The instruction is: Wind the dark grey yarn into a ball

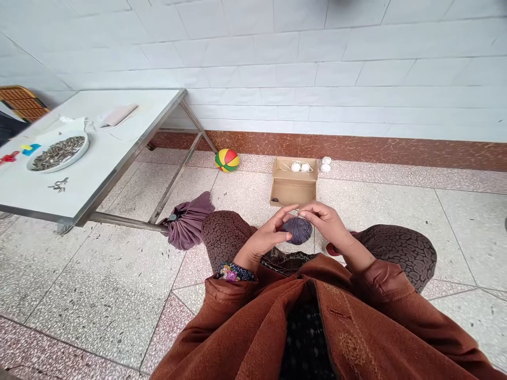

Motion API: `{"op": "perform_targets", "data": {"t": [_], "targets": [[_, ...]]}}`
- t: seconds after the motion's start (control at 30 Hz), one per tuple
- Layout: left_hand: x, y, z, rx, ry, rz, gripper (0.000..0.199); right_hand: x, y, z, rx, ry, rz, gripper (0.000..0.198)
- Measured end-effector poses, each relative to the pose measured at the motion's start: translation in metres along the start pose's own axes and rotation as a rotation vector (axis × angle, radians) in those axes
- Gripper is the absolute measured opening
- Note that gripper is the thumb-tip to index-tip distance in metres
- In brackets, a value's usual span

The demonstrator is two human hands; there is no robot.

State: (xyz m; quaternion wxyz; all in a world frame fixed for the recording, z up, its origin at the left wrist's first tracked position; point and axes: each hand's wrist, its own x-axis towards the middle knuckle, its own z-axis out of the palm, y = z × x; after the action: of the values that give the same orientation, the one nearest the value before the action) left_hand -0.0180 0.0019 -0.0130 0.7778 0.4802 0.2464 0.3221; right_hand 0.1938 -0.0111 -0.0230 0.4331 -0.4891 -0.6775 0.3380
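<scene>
A dark purple-grey ball of yarn (298,230) is held up over my lap, between my knees. My left hand (273,229) grips it from the left side, with the thumb against its near face and the fingers over its top. At the ball's upper right, my right hand (322,219) has thumb and index finger pinched together, seemingly on a strand too fine to make out clearly. Just beyond my hands an open cardboard box (293,191) lies on the floor. White yarn balls (300,167) rest on its lid, and a small dark bit sits in its left corner.
More white yarn balls (326,164) lie right of the box. A striped ball (227,160) and a purple cloth bag (190,220) are on the floor to the left. The metal-framed table (119,142) holds a dish of sunflower seeds (59,152). A tiled wall (336,79) stands ahead.
</scene>
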Motion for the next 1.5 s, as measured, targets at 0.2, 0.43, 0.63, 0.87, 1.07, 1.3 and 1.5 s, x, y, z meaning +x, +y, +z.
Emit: {"op": "perform_targets", "data": {"t": [0.2, 0.43, 0.63, 0.87, 1.07, 1.3, 1.5], "targets": [[0.004, -0.008, 0.005, -0.377, 0.141, -0.017, 0.07, -0.011, 0.014, 0.018, 0.07, 0.019, 0.082, 0.028], [0.009, -0.014, -0.001, -0.326, 0.29, 0.046, 0.054, -0.016, 0.016, 0.02, -0.099, 0.03, -0.012, 0.024], [0.015, -0.02, -0.001, 0.212, 0.465, 0.149, 0.056, -0.023, 0.0, 0.01, -0.17, -0.07, -0.157, 0.02], [0.012, -0.021, 0.006, 0.487, 0.22, 0.09, 0.069, -0.002, -0.021, -0.012, -0.155, -0.081, -0.217, 0.022], [0.004, -0.015, 0.014, 0.096, 0.024, 0.099, 0.088, 0.009, 0.004, -0.009, 0.106, 0.049, 0.107, 0.027], [0.011, -0.018, 0.017, -0.226, 0.215, 0.081, 0.066, -0.012, 0.024, 0.01, 0.186, 0.052, 0.255, 0.03], [0.018, -0.023, 0.015, -0.171, 0.344, 0.069, 0.06, -0.018, 0.025, 0.011, 0.032, 0.046, 0.191, 0.027]]}}
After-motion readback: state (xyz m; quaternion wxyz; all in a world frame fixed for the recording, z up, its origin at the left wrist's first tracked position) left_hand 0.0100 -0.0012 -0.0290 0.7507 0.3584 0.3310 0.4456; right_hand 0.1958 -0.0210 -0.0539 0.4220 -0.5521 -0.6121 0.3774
